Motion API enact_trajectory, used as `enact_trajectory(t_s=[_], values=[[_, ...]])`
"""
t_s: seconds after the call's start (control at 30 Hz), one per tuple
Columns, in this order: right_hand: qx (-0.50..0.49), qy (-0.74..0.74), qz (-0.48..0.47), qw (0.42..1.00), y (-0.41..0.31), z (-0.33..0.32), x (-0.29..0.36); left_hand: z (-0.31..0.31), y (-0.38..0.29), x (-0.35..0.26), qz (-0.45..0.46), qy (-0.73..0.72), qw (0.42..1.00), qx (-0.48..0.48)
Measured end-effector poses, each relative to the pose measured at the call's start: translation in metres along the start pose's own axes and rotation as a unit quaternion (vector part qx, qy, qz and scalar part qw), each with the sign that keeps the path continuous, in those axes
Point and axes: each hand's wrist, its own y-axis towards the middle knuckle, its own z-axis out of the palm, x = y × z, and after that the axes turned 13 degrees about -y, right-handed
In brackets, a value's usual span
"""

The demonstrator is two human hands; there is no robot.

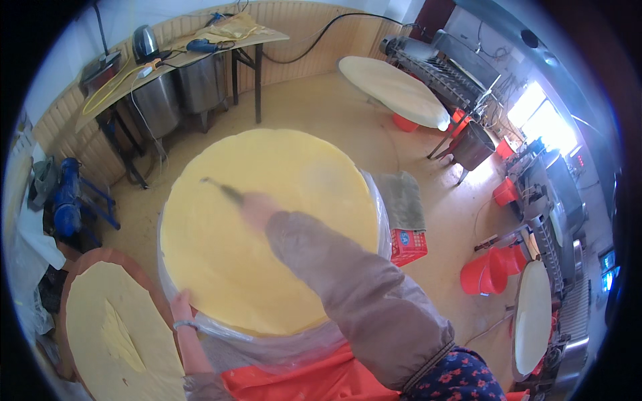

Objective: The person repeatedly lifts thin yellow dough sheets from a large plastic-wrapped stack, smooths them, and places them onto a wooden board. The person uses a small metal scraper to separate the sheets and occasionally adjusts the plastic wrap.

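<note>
A large round stack of thin yellow sheets, like pancakes, lies before me with clear plastic film around its side. My right hand, blurred, is over the upper sheet and grips a slim tool with a dark handle and a thin metal end. The tool's tip lies over the upper left of the sheet; its exact kind is too blurred to tell. My left hand, with a bracelet at the wrist, touches the stack's lower left edge. Its fingertips are partly hidden, so its grip is unclear.
At lower left, a round brown board bears a pale sheet with a folded piece. A red crate with a grey-green cloth stands right of the stack. Beyond are red buckets and a table with an electric kettle.
</note>
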Motion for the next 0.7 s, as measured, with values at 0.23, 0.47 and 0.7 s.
enact_trajectory(t_s=[0.23,0.47,0.7], values=[[0.021,-0.460,0.022,0.888,-0.052,-0.042,-0.190,-0.001,-0.003,-0.002,0.022,0.108,0.994,0.012],[0.020,-0.015,0.285,0.958,-0.271,-0.096,-0.199,-0.020,0.020,0.023,0.029,0.049,0.998,0.006],[0.193,0.101,0.112,0.970,-0.295,-0.074,-0.071,-0.051,0.053,0.039,0.107,0.289,0.947,0.091]])
